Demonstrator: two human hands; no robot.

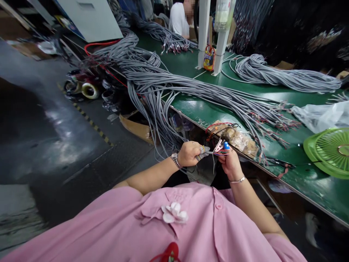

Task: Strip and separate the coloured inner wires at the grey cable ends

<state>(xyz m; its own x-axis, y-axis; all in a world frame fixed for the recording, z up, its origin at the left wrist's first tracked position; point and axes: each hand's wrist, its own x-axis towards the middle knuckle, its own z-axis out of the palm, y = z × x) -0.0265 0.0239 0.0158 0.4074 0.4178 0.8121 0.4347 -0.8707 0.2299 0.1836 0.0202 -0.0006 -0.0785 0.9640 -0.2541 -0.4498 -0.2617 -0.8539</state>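
Observation:
My left hand is closed round the end of a grey cable, with a grey covering on its fingertips. Thin pink, white, red and blue wires fan out of the cable towards my right hand. That hand pinches the coloured wires, and a blue cap shows at one fingertip. Both hands are close together in front of the bench edge. Just behind them lies a taped brown cardboard piece with a black and a red lead on it.
Long bundles of grey cables cross the green bench and hang over its edge. A green fan, clear plastic bag and black tool are at right. White posts rise behind; a person sits beyond.

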